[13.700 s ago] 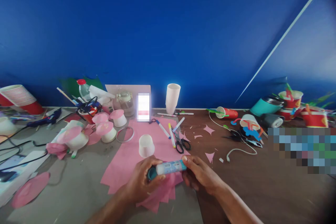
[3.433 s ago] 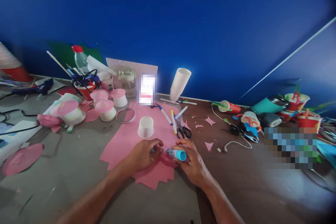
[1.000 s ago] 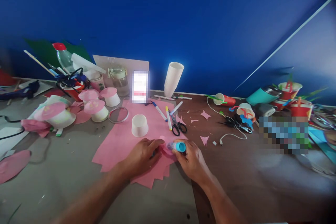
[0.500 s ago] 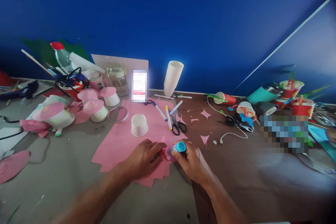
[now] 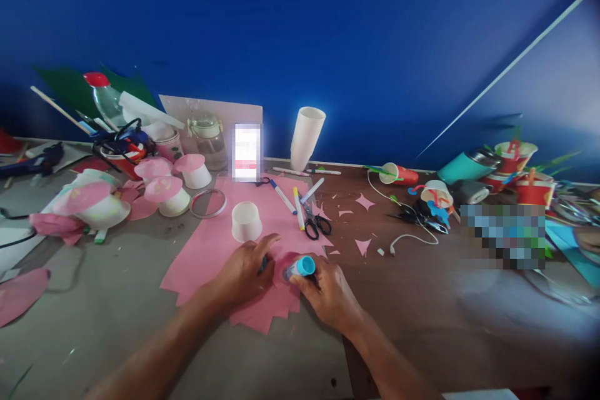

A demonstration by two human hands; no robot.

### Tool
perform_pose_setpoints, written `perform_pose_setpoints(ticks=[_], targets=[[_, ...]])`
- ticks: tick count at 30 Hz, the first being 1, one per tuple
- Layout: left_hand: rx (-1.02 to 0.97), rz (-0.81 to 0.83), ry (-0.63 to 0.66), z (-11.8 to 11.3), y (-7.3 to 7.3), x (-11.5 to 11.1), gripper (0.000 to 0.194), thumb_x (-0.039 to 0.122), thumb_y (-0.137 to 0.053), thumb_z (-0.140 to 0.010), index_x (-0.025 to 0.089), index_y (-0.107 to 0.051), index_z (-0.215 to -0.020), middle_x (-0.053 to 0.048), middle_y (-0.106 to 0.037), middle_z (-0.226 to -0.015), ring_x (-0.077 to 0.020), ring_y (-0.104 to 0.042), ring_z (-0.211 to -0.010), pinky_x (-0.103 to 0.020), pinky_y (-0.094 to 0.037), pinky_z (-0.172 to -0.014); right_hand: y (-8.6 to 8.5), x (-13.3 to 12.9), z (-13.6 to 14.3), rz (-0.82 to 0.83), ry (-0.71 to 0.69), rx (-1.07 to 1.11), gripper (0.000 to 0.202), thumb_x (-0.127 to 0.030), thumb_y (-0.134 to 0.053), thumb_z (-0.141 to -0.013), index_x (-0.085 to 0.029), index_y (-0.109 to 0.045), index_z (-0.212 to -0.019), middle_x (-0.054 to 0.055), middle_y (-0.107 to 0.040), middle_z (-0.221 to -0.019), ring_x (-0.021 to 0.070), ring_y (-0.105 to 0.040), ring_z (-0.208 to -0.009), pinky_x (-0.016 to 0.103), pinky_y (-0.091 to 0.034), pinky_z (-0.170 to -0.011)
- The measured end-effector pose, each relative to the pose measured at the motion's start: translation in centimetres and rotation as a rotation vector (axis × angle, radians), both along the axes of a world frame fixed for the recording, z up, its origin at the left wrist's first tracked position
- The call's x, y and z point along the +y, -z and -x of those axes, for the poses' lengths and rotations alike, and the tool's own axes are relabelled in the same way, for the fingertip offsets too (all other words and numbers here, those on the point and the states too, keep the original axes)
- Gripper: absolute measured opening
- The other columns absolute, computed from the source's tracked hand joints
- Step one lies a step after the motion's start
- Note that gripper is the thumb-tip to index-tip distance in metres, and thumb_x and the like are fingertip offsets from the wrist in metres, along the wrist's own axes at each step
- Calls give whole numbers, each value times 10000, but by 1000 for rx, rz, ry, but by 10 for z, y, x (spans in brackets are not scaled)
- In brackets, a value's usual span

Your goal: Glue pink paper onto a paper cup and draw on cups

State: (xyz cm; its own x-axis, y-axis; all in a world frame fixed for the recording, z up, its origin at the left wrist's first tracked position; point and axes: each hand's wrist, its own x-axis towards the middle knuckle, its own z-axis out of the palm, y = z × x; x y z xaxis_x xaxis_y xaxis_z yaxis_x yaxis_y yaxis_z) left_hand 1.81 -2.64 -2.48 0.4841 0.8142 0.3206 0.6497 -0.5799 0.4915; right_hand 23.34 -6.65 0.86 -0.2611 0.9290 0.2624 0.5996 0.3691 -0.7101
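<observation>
My right hand (image 5: 325,290) is closed around a glue stick (image 5: 299,269), its light-blue end tilted up. Below the stick is a pink paper piece (image 5: 280,270), partly hidden by my hands. My left hand (image 5: 250,269) has its fingers curled around a small blue cap (image 5: 263,262), mostly covered, with the index finger stretched out. Both hands are over a stack of pink paper sheets (image 5: 192,269). Just beyond my left hand, a white paper cup (image 5: 247,223) sits upside down on the sheets. Black-handled scissors (image 5: 317,225) lie beyond my right hand.
Markers (image 5: 282,197) and a tape roll (image 5: 208,203) lie around the sheets. Several cups with pink paper discs (image 5: 164,190) stand left. A stack of white cups (image 5: 307,137) leans at the back. Pink scraps (image 5: 362,246), a cable (image 5: 412,237) and a teal bottle (image 5: 469,165) are right.
My hands have drawn a little apart, the left moving left and the right shifting left with the glue stick. A blue cap now shows between my left fingers.
</observation>
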Motion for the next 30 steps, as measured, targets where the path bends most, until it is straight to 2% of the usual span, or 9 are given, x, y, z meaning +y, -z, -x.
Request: perform_pose_setpoints(ticks=[5, 13, 19, 25, 30], targets=[[1, 24, -32, 0, 0, 3, 371, 153, -445, -884, 153, -563, -1236, -44, -740, -779, -190, -683, -677, -295, -517, -654, 9, 1, 5, -65, -1, -38, 91, -273, -618, -919, -209, -662, -969, 58, -734, -807, 232, -671, -740, 312, -504, -670], [-112, 83, -81, -1, -6, 4, 320, 181, -448, -895, 181, -565, -1192, -15, -733, -774, -164, -684, -648, -260, -514, -617, 11, 4, 14, -148, -14, -27, 194, -358, -544, -993, -207, -656, -1038, 90, -769, -901, 246, -694, -767, 345, -518, -704], [-142, 93, -84, -2, -9, 7, 234, 264, -450, -949, 185, -634, -1070, -64, -753, -910, -186, -708, -806, -278, -527, -722, 16, 7, 14, -183, 2, -31, 238, -388, -519, -1014, -196, -650, -1059, 99, -775, -945, 254, -704, -812, 351, -520, -720], [-39, 183, -79, -4, -15, 6, 209, 198, -452, -896, 188, -630, -788, -36, -713, -743, -164, -651, -668, -260, -447, -624, 21, 7, 16, -262, -1, -68, 236, -390, -534, -1008, -194, -654, -1062, 84, -729, -900, 241, -660, -766, 350, -487, -688], [-27, 224, -104, -6, -18, 6, 228, 182, -438, -895, 186, -627, -768, -41, -715, -746, -162, -659, -688, -259, -443, -646, 21, 7, 18, -347, -45, -123, 166, -329, -600, -969, -196, -679, -1030, 53, -630, -825, 225, -599, -734, 347, -459, -658]])
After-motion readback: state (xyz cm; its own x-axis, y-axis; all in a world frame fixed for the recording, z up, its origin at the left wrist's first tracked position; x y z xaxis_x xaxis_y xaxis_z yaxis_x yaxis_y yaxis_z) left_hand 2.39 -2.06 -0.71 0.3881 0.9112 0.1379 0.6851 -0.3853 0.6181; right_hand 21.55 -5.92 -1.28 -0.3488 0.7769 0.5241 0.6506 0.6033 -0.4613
